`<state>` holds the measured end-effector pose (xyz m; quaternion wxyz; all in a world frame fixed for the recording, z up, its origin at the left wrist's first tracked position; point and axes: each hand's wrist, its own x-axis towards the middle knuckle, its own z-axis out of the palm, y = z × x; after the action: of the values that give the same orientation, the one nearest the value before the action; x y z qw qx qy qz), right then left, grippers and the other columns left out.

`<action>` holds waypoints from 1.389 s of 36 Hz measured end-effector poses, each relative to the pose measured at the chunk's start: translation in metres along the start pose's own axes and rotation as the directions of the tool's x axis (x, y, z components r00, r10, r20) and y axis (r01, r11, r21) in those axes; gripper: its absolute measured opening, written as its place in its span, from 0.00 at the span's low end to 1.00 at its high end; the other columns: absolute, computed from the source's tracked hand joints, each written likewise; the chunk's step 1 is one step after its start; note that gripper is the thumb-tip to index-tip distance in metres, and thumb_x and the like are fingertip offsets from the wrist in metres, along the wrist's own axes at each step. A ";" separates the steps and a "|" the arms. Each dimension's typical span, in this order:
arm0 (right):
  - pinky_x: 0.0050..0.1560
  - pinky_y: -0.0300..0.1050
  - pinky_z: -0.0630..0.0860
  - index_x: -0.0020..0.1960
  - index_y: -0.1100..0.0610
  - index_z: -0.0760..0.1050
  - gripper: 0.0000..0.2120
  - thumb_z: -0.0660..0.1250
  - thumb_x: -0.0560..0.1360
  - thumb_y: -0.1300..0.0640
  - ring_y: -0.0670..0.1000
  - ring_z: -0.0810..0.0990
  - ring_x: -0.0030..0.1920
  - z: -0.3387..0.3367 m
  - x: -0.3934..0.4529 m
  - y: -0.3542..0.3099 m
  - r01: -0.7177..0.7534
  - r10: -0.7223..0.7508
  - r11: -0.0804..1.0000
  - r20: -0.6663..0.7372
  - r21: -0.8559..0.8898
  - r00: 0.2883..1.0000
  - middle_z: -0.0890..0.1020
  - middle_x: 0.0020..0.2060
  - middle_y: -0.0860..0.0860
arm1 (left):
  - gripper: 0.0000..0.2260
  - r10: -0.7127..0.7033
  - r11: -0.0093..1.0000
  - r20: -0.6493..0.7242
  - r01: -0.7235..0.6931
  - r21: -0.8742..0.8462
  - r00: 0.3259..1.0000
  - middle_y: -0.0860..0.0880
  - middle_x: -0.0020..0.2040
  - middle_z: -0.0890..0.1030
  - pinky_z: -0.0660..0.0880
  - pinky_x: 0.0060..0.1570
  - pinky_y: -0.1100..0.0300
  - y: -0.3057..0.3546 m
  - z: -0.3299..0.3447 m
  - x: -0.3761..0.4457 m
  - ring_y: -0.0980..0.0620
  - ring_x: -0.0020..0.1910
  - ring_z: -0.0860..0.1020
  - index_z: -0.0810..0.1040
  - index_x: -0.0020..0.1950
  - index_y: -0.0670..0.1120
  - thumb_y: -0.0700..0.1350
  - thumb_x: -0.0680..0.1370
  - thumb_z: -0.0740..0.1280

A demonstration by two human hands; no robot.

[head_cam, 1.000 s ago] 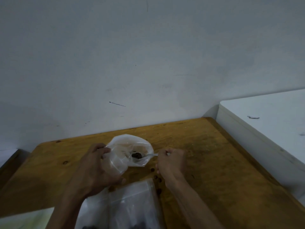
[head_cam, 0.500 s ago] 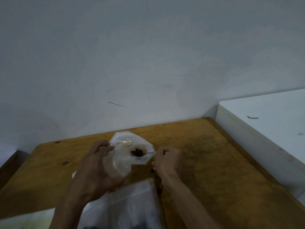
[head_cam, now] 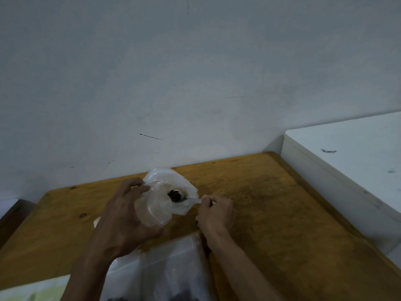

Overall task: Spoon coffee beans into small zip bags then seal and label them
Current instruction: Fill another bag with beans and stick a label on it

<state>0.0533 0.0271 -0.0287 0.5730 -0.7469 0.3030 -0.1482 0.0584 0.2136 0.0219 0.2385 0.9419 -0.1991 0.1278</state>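
Fingers point(head_cam: 138, 187) of left hand point(head_cam: 128, 218) grip crinkled clear bag point(head_cam: 165, 192); dark beans point(head_cam: 174, 194) inside.

Left hand point(head_cam: 128, 216) curled gripping, right hand point(head_cam: 216, 211) pinching

Dark brown coffee beans point(head_cam: 175, 194), translucent bag point(head_cam: 160, 192)

No legible text, label or number anywhere.
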 end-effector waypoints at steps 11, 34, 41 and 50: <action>0.28 0.38 0.74 0.53 0.58 0.80 0.06 0.66 0.81 0.58 0.46 0.78 0.27 0.001 0.007 0.002 -0.342 0.279 0.884 0.227 0.318 0.933 0.82 0.32 0.54 | 0.51 -0.053 0.997 0.048 0.050 0.065 0.997 0.53 0.66 0.70 0.70 0.49 0.57 -0.009 -0.006 0.006 0.54 0.52 0.72 0.77 0.65 0.43 0.63 0.46 0.82; 0.26 0.41 0.71 0.42 0.57 0.79 0.08 0.66 0.80 0.60 0.47 0.73 0.25 -0.036 0.007 -0.011 -0.212 0.140 0.929 0.241 0.305 0.960 0.77 0.28 0.53 | 0.55 -0.296 0.955 0.125 0.296 0.015 0.947 0.50 0.70 0.68 0.72 0.54 0.57 -0.008 0.008 0.012 0.54 0.55 0.70 0.74 0.69 0.43 0.63 0.47 0.83; 0.24 0.41 0.70 0.43 0.53 0.77 0.07 0.67 0.80 0.59 0.46 0.72 0.22 -0.046 0.009 -0.022 -0.134 0.066 0.944 0.225 0.302 0.972 0.77 0.25 0.51 | 0.59 -0.367 0.928 0.178 0.372 0.007 0.913 0.48 0.74 0.65 0.73 0.59 0.52 -0.012 0.011 0.020 0.46 0.65 0.72 0.70 0.73 0.44 0.71 0.49 0.77; 0.28 0.44 0.72 0.38 0.53 0.76 0.10 0.68 0.78 0.60 0.49 0.74 0.24 -0.045 0.011 -0.051 0.032 -0.087 0.965 0.201 0.261 0.976 0.77 0.24 0.52 | 0.57 -0.374 0.911 0.103 0.386 -0.149 0.922 0.46 0.71 0.69 0.76 0.61 0.49 -0.020 0.024 0.032 0.46 0.63 0.74 0.71 0.72 0.46 0.69 0.49 0.79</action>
<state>0.0509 -0.0063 0.0320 0.6890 -0.6866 0.1964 -0.1235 0.0986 0.2075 0.0041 0.3292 0.9434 -0.0307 0.0280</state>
